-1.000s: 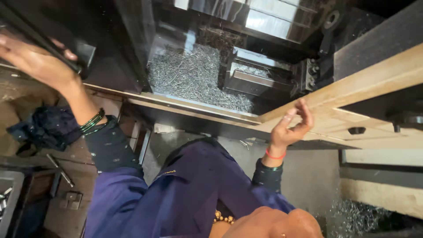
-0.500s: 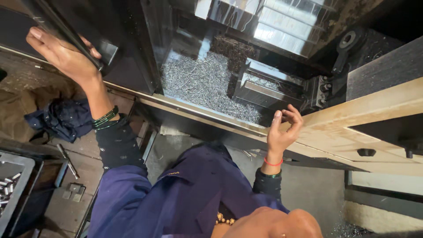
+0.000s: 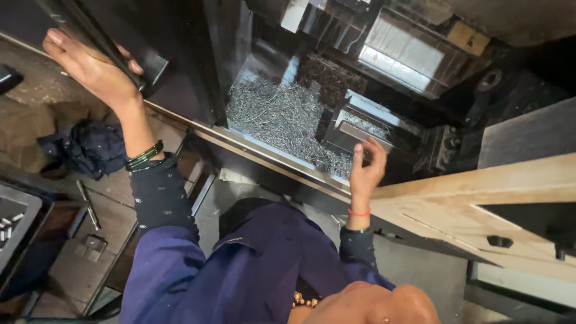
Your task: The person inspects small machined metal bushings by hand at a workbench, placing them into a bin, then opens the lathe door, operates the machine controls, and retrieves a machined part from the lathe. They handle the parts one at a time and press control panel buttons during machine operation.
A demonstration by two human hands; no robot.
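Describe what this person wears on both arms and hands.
Both hands are bare. The left hand has green bangles at the wrist above a dark dotted sleeve. The right hand has a thin red wrist band above a similar dark cuff.

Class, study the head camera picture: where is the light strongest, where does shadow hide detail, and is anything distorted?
Head view: brightest on the heap of grey metal shavings and the glaring pale panel; deep shadow swallows the dark machine interior; the wide lens bends the beige machine edge; the left hand and right hand stay sharp.
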